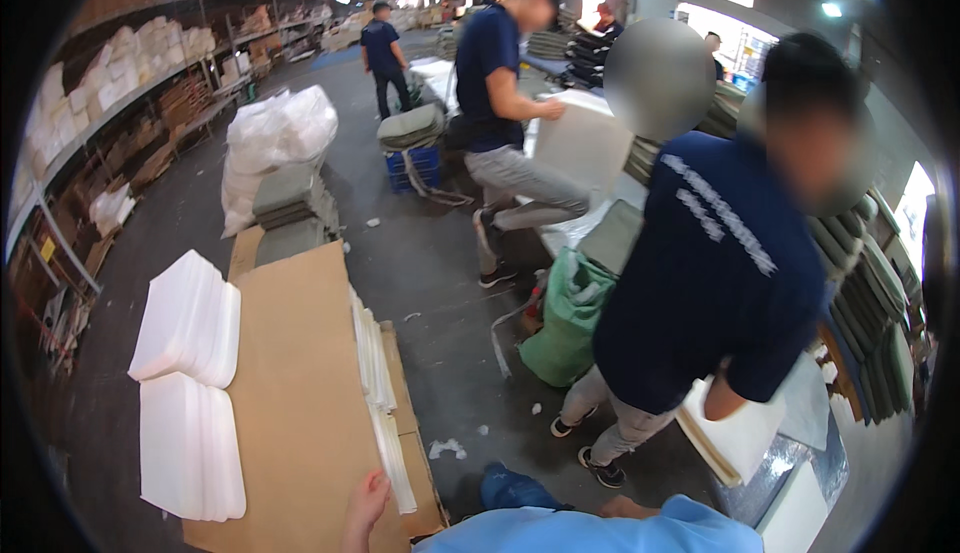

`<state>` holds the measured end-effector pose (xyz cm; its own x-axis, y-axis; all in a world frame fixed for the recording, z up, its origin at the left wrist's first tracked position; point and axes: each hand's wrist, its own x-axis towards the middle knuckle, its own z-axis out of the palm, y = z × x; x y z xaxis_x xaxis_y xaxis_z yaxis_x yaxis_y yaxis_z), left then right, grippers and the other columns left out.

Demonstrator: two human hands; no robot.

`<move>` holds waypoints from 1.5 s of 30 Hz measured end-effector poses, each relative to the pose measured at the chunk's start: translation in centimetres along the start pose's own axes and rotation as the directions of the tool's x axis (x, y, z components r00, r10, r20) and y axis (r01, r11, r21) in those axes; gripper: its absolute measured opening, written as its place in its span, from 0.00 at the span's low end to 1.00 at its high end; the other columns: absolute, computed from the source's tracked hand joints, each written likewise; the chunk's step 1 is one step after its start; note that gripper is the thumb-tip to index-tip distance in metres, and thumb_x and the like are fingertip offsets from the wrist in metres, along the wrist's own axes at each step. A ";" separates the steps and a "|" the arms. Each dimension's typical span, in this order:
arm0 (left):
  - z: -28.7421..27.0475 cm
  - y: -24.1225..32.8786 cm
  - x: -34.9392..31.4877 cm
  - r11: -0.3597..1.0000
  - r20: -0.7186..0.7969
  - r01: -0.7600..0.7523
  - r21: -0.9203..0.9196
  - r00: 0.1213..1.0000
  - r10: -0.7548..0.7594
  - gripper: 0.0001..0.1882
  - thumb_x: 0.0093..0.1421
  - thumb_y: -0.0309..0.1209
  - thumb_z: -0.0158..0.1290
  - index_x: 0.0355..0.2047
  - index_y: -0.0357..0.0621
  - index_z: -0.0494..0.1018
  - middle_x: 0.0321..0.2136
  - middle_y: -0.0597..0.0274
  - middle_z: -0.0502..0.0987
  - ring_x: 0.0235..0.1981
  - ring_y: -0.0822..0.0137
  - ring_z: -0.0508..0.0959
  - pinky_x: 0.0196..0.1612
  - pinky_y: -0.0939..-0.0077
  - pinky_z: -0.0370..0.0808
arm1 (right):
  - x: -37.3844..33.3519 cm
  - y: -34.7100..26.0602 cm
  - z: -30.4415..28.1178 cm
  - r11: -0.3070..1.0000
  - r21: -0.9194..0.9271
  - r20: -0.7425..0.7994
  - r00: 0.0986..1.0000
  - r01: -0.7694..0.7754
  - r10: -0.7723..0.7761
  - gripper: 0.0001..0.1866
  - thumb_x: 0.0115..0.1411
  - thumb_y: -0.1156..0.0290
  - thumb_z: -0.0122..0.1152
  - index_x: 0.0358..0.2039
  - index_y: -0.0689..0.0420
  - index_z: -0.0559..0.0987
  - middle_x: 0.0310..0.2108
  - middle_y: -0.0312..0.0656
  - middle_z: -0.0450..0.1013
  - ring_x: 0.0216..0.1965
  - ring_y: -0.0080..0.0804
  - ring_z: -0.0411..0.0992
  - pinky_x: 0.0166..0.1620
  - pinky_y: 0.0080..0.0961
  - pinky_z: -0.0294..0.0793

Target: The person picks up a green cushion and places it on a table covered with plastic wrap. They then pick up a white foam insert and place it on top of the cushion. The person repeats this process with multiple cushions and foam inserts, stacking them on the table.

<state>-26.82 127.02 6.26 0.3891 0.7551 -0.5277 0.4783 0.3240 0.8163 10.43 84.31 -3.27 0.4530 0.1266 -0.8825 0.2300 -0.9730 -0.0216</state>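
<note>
My left hand (369, 499) is beside a brown cardboard sheet (290, 373), near the narrow stack of thin white sheets (380, 393) along its right side. Its fingers are loosely bent and apart, with nothing visible in them. Two stacks of white foam sheets (185, 443) rest along the cardboard's left side. Of my right hand (628, 507), only a small part shows by the light blue shirt at the lower edge; its fingers are hidden. A dark blue rounded thing (515, 488) lies between my hands.
A co-worker in navy (710, 283) bends over a white stack (735, 428) at a table on the right. Another person (495, 93) handles a large pale sheet (585, 148). A green sack (570, 323), grey pads (295, 198) and a plastic-wrapped bundle (280, 128) stand around the aisle.
</note>
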 end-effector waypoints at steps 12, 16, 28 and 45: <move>8.7 22.2 25.5 0.834 0.747 -0.467 0.293 0.657 0.105 0.29 0.70 0.45 0.54 0.68 0.50 0.67 0.53 0.53 0.81 0.53 0.56 0.81 0.57 0.65 0.76 | 7.4 -27.8 -14.4 0.901 0.381 0.042 0.970 0.207 -0.240 0.20 0.62 0.58 0.66 0.48 0.57 0.84 0.34 0.42 0.81 0.35 0.33 0.80 0.35 0.37 0.78; 6.0 27.4 36.1 0.810 0.649 -0.490 0.323 0.738 0.187 0.30 0.69 0.46 0.54 0.66 0.49 0.68 0.50 0.51 0.82 0.51 0.53 0.82 0.55 0.62 0.77 | 11.0 -43.8 -27.5 0.775 0.570 -0.068 0.956 0.271 -0.284 0.27 0.65 0.65 0.66 0.62 0.64 0.75 0.42 0.44 0.82 0.35 0.29 0.78 0.37 0.27 0.78; -9.8 40.8 72.0 0.998 -0.204 -0.067 0.003 0.977 0.067 0.29 0.67 0.43 0.59 0.62 0.40 0.71 0.46 0.52 0.84 0.47 0.61 0.83 0.50 0.66 0.79 | 23.7 -79.7 -51.3 0.671 0.599 -0.094 0.871 0.437 -0.483 0.27 0.67 0.67 0.67 0.65 0.57 0.73 0.41 0.37 0.80 0.40 0.26 0.79 0.35 0.25 0.76; -16.5 77.2 120.1 0.870 0.135 -0.472 0.143 0.880 0.455 0.26 0.68 0.43 0.57 0.62 0.44 0.73 0.48 0.52 0.83 0.48 0.58 0.83 0.51 0.64 0.78 | 41.1 -120.9 -83.8 0.547 0.668 -0.433 0.862 0.504 -0.266 0.34 0.64 0.75 0.64 0.69 0.60 0.64 0.32 0.42 0.76 0.23 0.25 0.74 0.21 0.24 0.72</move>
<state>43.81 252.10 9.76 0.6666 0.7349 -0.1251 0.3453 -0.1557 0.9255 73.41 223.32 2.41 0.7017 0.4512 -0.5514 -0.2214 -0.5974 -0.7707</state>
